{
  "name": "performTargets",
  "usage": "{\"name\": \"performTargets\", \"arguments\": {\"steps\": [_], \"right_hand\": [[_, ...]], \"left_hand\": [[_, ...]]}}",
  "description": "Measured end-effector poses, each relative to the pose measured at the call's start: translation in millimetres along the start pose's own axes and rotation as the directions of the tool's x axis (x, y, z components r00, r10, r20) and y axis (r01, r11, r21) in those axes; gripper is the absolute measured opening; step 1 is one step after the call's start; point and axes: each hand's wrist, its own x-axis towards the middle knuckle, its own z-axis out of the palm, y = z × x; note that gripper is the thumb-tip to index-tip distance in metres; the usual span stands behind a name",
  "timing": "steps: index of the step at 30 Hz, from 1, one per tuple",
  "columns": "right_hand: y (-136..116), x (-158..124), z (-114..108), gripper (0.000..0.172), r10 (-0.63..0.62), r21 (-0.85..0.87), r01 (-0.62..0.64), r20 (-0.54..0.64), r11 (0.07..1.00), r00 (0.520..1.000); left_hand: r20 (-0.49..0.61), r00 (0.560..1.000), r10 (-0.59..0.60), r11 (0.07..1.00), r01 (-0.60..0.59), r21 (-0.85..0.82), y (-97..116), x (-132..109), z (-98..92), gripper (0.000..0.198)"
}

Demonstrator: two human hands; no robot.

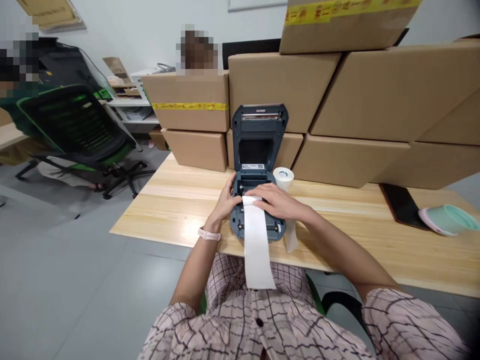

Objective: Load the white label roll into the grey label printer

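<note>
A dark grey label printer (256, 150) stands on the wooden table (176, 205) with its lid swung up. A roll of white label paper sits in its bay, and a long strip (257, 245) hangs over the table's front edge onto my lap. My left hand (227, 199) curls round the printer's left side by the roll, fingers closed on it. My right hand (275, 200) lies on top of the roll and strip, fingers pressed down on the paper. A second white roll (284, 177) stands just right of the printer, with its own strip trailing down.
Cardboard boxes (397, 95) are stacked along the table's back, some with yellow tape. A black phone (403, 205) and a pink and mint tape roll (448, 220) lie at right. A black and green office chair (78, 130) stands at left; another person sits behind the boxes.
</note>
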Motion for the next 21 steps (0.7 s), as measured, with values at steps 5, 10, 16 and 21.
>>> {"name": "performTargets", "arguments": {"steps": [5,10,16,21], "right_hand": [[-7,-14,8,0.036,-0.034,-0.058,0.031,-0.052,0.998,0.998],[-28,-45,7,0.042,-0.107,-0.026,0.107,0.004,0.994,0.994],[-59,-84,5,0.055,-0.148,0.013,0.147,0.103,0.989,0.984],[-65,-90,34,0.055,-0.107,-0.07,0.099,-0.132,0.993,0.985]], "left_hand": [[0.033,0.999,-0.003,1.0,0.003,-0.017,-6,2,-3.1,0.104],[0.034,0.999,0.021,1.0,-0.021,-0.005,-8,1,-3.4,0.1],[0.043,0.998,0.043,0.999,-0.043,-0.005,-9,1,-4.1,0.1],[0.04,0.999,0.023,1.0,-0.022,-0.012,-8,1,-4.4,0.102]]}}
